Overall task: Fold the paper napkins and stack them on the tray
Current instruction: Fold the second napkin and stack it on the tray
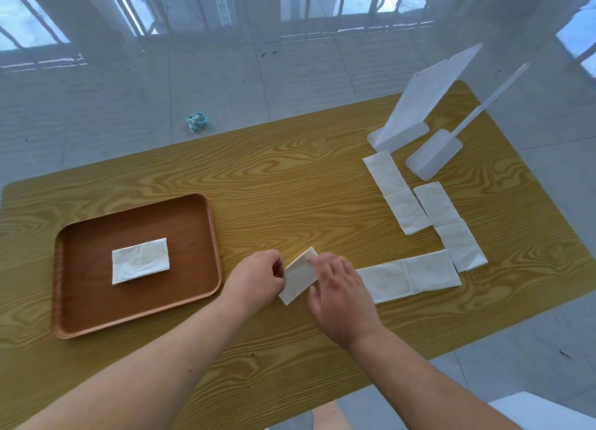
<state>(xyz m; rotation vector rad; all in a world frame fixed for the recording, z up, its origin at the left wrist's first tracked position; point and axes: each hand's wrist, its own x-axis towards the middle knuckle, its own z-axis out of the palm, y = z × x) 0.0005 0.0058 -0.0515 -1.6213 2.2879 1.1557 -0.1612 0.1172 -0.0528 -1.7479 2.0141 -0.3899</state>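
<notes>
A brown tray (80,313) lies at the left of the wooden table, and one folded white napkin (140,260) rests in its middle. Just right of the tray, my left hand (256,276) pinches the left edge of a folded napkin (298,278), which tilts up off the table. My right hand (338,287) touches the same napkin from the right, fingers spread over its top corner. Three long unfolded napkins lie further right: one (408,275) next to my right hand, one (451,225) beyond it, one (395,192) near the stands.
Two white plastic stands (400,136) (432,155) rise at the table's far right, each with a tall upright panel. A crumpled teal wrapper (197,120) lies on the tiled floor beyond the table. The table's near edge runs under my forearms.
</notes>
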